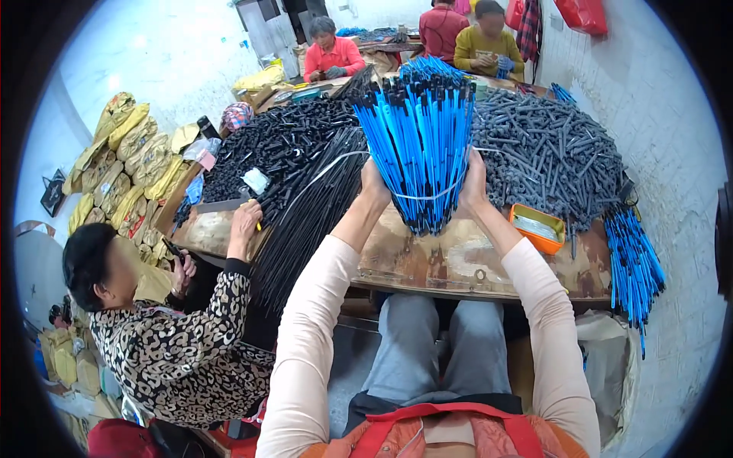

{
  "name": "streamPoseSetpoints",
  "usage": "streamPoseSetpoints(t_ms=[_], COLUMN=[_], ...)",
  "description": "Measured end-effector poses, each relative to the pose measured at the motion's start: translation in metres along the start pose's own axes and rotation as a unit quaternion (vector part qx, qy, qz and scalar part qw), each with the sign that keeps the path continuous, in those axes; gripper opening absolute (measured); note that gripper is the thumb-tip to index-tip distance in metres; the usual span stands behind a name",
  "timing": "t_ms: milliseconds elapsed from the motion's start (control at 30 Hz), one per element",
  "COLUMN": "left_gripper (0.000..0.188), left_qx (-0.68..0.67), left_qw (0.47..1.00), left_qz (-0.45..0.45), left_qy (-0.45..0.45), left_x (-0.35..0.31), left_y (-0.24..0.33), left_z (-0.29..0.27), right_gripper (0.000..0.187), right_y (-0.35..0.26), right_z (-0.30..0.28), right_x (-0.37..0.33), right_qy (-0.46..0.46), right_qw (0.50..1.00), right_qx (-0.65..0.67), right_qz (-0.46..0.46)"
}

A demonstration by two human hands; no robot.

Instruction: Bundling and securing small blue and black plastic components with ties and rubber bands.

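Note:
A thick bundle of thin blue rods with black tips [418, 141] stands nearly upright over the wooden table [458, 263] in front of me. A pale strap [424, 198] circles its lower part, and its loose ends reach out to both sides. My left hand [374, 185] presses against the left side of the bundle, and my right hand [474, 181] grips the right side. The rods partly hide the fingers of both hands. Whether the bundle's lower end touches the tabletop, I cannot tell.
Long black rods [317, 206] and black parts [290, 133] lie left of the bundle. Grey parts [550, 153] are heaped right, behind an orange box [537, 227]. More blue rods [634, 263] hang over the right edge. A co-worker [179, 328] sits close on my left; others sit beyond.

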State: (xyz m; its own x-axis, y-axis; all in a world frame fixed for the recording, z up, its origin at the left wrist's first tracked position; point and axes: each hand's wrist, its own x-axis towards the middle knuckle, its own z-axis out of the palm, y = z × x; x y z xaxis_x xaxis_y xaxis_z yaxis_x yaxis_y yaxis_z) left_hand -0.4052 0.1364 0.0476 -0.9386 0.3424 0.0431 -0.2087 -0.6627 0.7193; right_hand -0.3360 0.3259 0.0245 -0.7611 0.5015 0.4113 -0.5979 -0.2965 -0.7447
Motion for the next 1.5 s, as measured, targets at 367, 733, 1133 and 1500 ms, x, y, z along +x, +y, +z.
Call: streamPoseSetpoints(t_ms=[367, 733, 1133, 1500], left_gripper=[0.041, 0.037, 0.044, 0.04], left_qx=[0.291, -0.03, 0.159, 0.282], left_qw=[0.888, 0.941, 0.958, 0.897], left_qz=[0.289, -0.263, -0.128, -0.213], left_qy=[-0.209, -0.212, -0.2, -0.264], left_x=[-0.089, -0.283, -0.338, -0.356], left_y=[-0.019, 0.03, -0.073, -0.024], left_z=[-0.052, 0.018, -0.062, -0.044], right_gripper=[0.033, 0.02, 0.009, 0.016], right_y=[-0.124, -0.162, -0.119, -0.181], right_z=[0.065, 0.02, -0.062, 0.005], right_x=[-0.147, -0.321, -0.418, -0.355], right_qy=[0.098, -0.153, -0.258, -0.432], right_qw=[0.942, 0.899, 0.866, 0.672], right_qx=[-0.255, -0.203, -0.341, -0.465], right_qz=[-0.196, -0.357, -0.258, -0.381])
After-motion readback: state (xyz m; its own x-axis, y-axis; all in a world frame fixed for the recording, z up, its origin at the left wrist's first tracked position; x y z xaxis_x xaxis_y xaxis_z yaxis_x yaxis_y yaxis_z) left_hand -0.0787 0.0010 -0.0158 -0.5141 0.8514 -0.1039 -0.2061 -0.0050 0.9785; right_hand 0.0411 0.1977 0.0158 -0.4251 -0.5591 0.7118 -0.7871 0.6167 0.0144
